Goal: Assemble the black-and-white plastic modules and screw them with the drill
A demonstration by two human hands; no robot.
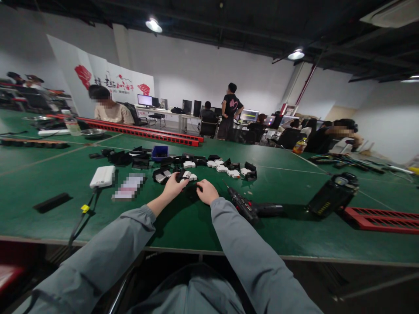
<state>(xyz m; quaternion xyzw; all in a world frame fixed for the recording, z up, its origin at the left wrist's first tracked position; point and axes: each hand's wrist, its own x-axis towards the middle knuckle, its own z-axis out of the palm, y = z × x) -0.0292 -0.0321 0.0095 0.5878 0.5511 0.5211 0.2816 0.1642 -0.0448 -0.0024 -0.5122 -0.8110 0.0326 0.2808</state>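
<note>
Black-and-white plastic piece (186, 174) in our left hand (173, 186): we had it pinched between thumb and fingers just above the green tabletop (124, 231), and our fingers hid part of it. Our right hand (207, 192) was curled low just beside it, and we could not tell whether its fingertips gripped anything, since the spot beneath them was dark. Just beyond our hands, a scattered row of loose white and black plastic parts (214, 164) blocked the way across the table, with a small blue plastic bin (160, 152) among further black pieces. On our right, a black cordless drill with red marks (244, 206) lay just beside our sleeve and took up the room there. Farther right we had a bulky black object with yellow markings (332, 196), and near it a red slotted rail (386, 219). On our left lay a white rectangular box (102, 176) with a dark cable running toward the front edge, a flat phone-like device (130, 186) and a long black strip (52, 203). Long red slotted rails (157, 131) stretched across the far side, near a shallow metal bowl (93, 133); beyond them sat a co-worker in a beige top (113, 112).
</note>
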